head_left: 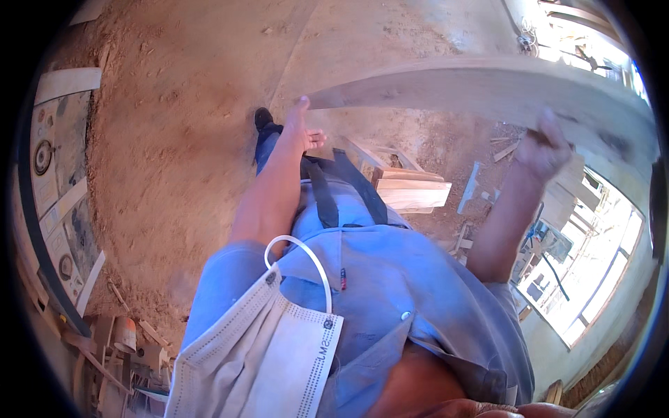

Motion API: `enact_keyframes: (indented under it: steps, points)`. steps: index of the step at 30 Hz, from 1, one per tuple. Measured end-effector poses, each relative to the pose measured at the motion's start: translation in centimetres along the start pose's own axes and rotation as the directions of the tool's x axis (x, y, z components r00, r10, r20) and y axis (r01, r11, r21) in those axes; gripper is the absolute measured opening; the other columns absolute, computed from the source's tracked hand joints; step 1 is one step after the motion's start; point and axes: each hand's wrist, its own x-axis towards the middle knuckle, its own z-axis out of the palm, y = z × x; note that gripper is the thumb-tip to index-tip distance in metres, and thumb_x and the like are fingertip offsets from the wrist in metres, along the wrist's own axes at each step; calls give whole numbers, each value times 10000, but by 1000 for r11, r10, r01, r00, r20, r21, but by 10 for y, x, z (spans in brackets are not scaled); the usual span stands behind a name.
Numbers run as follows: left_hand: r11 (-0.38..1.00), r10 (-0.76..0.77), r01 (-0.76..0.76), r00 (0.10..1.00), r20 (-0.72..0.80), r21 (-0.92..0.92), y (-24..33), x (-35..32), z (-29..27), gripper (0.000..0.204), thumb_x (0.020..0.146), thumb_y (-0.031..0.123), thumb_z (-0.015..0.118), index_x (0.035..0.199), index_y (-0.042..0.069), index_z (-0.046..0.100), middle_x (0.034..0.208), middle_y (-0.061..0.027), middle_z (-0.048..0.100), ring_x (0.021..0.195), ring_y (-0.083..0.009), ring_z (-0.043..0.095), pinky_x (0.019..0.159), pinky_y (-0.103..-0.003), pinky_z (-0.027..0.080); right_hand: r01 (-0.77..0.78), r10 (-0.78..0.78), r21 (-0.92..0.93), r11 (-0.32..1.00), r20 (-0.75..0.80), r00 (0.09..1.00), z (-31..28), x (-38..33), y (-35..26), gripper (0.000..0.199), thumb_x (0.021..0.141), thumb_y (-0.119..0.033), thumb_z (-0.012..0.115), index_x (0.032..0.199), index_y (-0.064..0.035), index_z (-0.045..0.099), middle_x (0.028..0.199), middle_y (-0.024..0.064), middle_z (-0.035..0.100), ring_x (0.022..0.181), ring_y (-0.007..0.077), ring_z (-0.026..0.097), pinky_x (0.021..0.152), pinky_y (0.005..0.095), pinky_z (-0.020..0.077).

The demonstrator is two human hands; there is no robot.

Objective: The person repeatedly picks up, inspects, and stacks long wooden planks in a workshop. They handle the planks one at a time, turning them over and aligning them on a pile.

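A long wooden board (446, 85), smeared by motion, stretches from above the middle of the head view to its right edge. My right hand (545, 148) is closed on its lower edge, fingers curled, the grip partly blurred. At the narrow left end of the board is my left hand (304, 131). Its thumb points up at the board's tip, and I cannot tell whether it touches. The other fingers are apart from the thumb, below the board, with bare floor showing in the gap between.
Stacked wooden pieces (411, 189) stand on the floor just beyond my body. A bench with round dials (43, 157) lines the left side. Wood scraps (125, 334) lie at lower left. To the right is a bright window opening (592, 265). A white face mask (258, 348) hangs at my chest.
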Motion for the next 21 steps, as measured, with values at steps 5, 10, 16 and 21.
enact_keyframes:
  steps: [5, 10, 16, 21]
  points:
    - [597, 108, 47, 985, 138, -801, -10, 28, 28, 1105, 787, 733, 592, 1547, 95, 106, 1474, -257, 363, 1355, -443, 336, 1100, -602, 254, -22, 29, 170, 985, -43, 999, -45, -12, -79, 665, 722, -4, 603, 1369, 20, 454, 1360, 198, 504, 1299, 370, 454, 1116, 595, 304]
    - [404, 509, -125, 854, 108, -906, -1, 40, 53, 858, 842, 694, 517, 1477, 145, 337, 1481, -129, 399, 1350, -342, 368, 1106, -617, 243, 72, -51, 161, 984, -130, 990, -71, -59, -94, 734, 710, -37, 633, 1407, 24, 412, 1412, 204, 460, 1338, 390, 411, 1125, 602, 290]
    - [224, 676, -286, 734, -63, -931, 20, -23, 32, 718, 891, 653, 436, 1373, 122, 467, 1483, -129, 401, 1317, -348, 416, 1050, -632, 333, -62, 61, 328, 943, 12, 998, -121, -97, -69, 868, 656, -99, 727, 1428, 47, 358, 1439, 233, 416, 1365, 422, 359, 1131, 600, 276]
    - [59, 754, -282, 641, -142, -958, 24, -128, -10, 699, 902, 646, 460, 1340, 102, 487, 1467, -199, 357, 1319, -415, 419, 1058, -621, 368, -65, 117, 396, 916, -109, 987, -140, -95, -45, 896, 625, -180, 763, 1417, 21, 397, 1411, 222, 454, 1335, 427, 394, 1108, 640, 285]
